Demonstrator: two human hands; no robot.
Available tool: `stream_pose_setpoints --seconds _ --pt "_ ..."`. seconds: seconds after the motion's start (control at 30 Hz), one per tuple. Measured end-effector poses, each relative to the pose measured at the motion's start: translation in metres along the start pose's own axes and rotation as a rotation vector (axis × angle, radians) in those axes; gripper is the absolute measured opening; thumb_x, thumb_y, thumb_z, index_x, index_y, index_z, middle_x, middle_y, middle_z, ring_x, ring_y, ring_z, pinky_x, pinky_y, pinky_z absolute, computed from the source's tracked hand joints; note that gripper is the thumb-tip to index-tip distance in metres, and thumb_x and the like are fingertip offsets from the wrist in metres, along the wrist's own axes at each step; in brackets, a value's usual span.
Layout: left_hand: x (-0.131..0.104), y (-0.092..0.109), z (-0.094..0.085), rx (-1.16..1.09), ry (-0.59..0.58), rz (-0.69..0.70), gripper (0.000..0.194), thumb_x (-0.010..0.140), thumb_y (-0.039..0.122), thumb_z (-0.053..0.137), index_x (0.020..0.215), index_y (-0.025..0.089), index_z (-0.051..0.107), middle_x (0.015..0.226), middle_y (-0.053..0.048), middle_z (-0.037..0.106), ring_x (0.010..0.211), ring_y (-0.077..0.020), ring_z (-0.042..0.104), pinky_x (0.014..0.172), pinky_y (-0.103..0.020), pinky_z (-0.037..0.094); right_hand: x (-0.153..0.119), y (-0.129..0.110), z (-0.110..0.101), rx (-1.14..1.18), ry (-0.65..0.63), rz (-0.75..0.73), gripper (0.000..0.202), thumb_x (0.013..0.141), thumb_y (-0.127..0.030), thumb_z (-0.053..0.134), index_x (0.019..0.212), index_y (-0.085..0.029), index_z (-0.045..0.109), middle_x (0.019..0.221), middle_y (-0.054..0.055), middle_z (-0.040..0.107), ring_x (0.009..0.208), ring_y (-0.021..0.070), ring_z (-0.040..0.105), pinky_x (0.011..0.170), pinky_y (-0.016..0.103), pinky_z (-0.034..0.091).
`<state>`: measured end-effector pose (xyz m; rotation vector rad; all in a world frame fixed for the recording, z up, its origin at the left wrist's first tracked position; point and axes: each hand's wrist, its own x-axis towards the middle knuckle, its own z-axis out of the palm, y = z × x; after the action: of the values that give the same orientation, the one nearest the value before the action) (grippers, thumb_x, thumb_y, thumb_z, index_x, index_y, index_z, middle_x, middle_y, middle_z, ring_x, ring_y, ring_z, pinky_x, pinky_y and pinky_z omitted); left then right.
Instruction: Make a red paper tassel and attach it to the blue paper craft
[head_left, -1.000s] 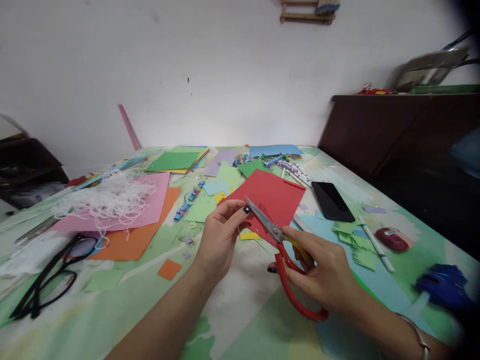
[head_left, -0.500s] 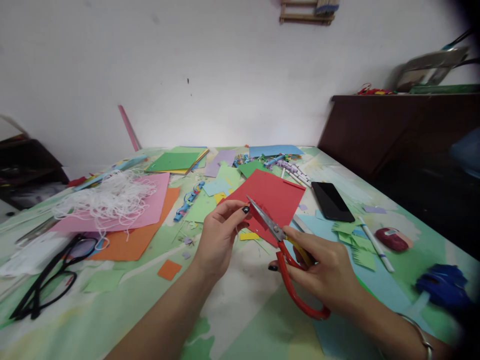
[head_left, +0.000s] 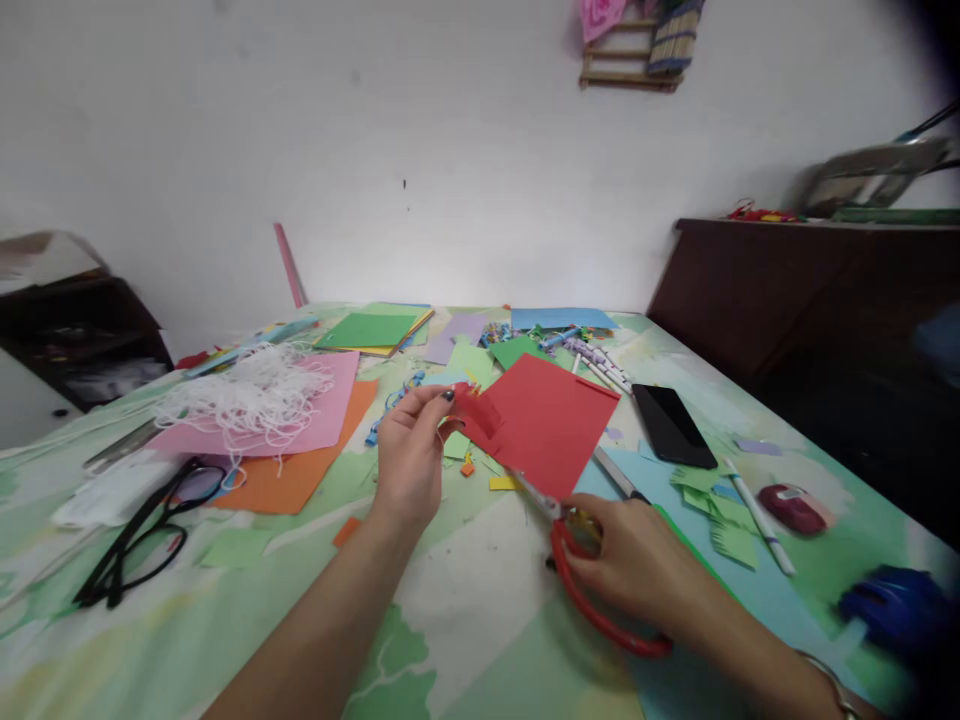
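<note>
Pinched between the thumb and fingers of my left hand [head_left: 411, 455] is a small piece of red paper [head_left: 480, 413], smeared by motion. Behind it on the table lies a large red sheet [head_left: 559, 415]. My right hand [head_left: 637, 555] is wrapped round the red handles of a pair of scissors [head_left: 615, 632]. Their blades look nearly closed and point up and left, apart from the red piece and in front of the sheet's lower corner. A small yellow paper strip [head_left: 504, 483] lies just left of the blade tips.
White string [head_left: 247, 400] is heaped on pink paper at the left, near black glasses [head_left: 124, 545]. To the right are a phone [head_left: 673, 427], a cutter knife [head_left: 619, 473], green paper scraps [head_left: 720, 510], a white pen [head_left: 757, 517] and a dark red mouse-like object [head_left: 793, 508].
My left hand has moved left with the red paper, away from the scissors. The blades have swung lower and closed somewhat. The view has tilted up and shifted slightly left.
</note>
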<state>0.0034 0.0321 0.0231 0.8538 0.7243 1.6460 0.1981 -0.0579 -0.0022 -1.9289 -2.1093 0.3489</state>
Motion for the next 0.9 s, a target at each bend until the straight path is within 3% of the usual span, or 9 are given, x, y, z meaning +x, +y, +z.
stream_pose_setpoints --seconds 0.13,0.23,0.37,0.47,0.6,0.73,0.9 --pt "-0.004 -0.005 0.002 0.075 -0.121 -0.074 0.015 0.066 0.026 0.076 0.074 0.015 0.069 0.071 -0.001 0.066 0.066 -0.0118 0.058 0.066 -0.025 0.047 -0.008 -0.007 -0.001 0.085 -0.08 -0.155 0.01 0.072 -0.019 0.06 0.082 -0.02 0.064 0.065 0.003 0.066 0.056 0.0158 0.054 0.049 0.024 0.023" --pt "-0.01 -0.004 0.005 0.121 -0.231 -0.143 0.016 0.067 0.026 0.076 0.076 0.014 0.07 0.068 -0.001 0.065 0.064 -0.0114 0.057 0.069 -0.027 0.047 -0.012 -0.006 -0.004 0.205 -0.132 -0.23 0.008 0.08 -0.02 0.054 0.078 -0.021 0.062 0.054 -0.002 0.057 0.046 0.0108 0.043 0.046 0.022 0.023" --pt "-0.018 0.0 0.009 0.144 -0.359 -0.228 0.016 0.068 0.027 0.076 0.074 0.013 0.069 0.068 -0.003 0.066 0.064 -0.0121 0.058 0.066 -0.025 0.046 -0.011 0.001 -0.005 0.322 -0.013 -0.282 0.022 0.083 -0.012 0.049 0.066 -0.018 0.062 0.047 -0.004 0.048 0.04 0.0085 0.031 0.045 0.023 0.022" --pt "-0.024 -0.001 0.01 0.173 -0.443 -0.272 0.015 0.069 0.027 0.077 0.074 0.014 0.07 0.07 -0.003 0.066 0.066 -0.0124 0.058 0.065 -0.024 0.045 -0.005 0.008 -0.007 0.394 0.122 -0.267 0.021 0.082 -0.012 0.05 0.069 -0.017 0.065 0.05 -0.001 0.053 0.044 0.0102 0.039 0.048 0.024 0.025" --pt "-0.031 -0.006 0.01 0.292 -0.601 -0.314 0.012 0.07 0.025 0.076 0.072 0.014 0.071 0.069 -0.003 0.066 0.064 -0.0118 0.057 0.063 -0.023 0.044 0.004 0.014 -0.012 0.604 0.232 -0.224 0.022 0.091 -0.027 0.046 0.088 -0.016 0.065 0.071 0.006 0.066 0.064 0.0172 0.061 0.06 0.027 0.044" --pt "-0.037 -0.012 0.01 0.397 -0.74 -0.35 0.011 0.071 0.025 0.075 0.074 0.015 0.073 0.069 -0.005 0.068 0.063 -0.0134 0.059 0.062 -0.025 0.046 0.008 0.013 -0.014 0.841 0.172 -0.26 0.03 0.091 -0.043 0.048 0.088 -0.016 0.06 0.078 0.007 0.068 0.072 0.0185 0.066 0.065 0.029 0.052" --pt "-0.041 -0.018 0.01 0.432 -0.749 -0.376 0.011 0.069 0.025 0.076 0.073 0.015 0.073 0.068 -0.005 0.069 0.061 -0.0136 0.061 0.061 -0.024 0.046 0.006 0.008 -0.008 0.925 0.085 -0.291 0.028 0.08 -0.042 0.067 0.073 -0.016 0.058 0.069 0.001 0.06 0.064 0.0135 0.056 0.058 0.023 0.045"
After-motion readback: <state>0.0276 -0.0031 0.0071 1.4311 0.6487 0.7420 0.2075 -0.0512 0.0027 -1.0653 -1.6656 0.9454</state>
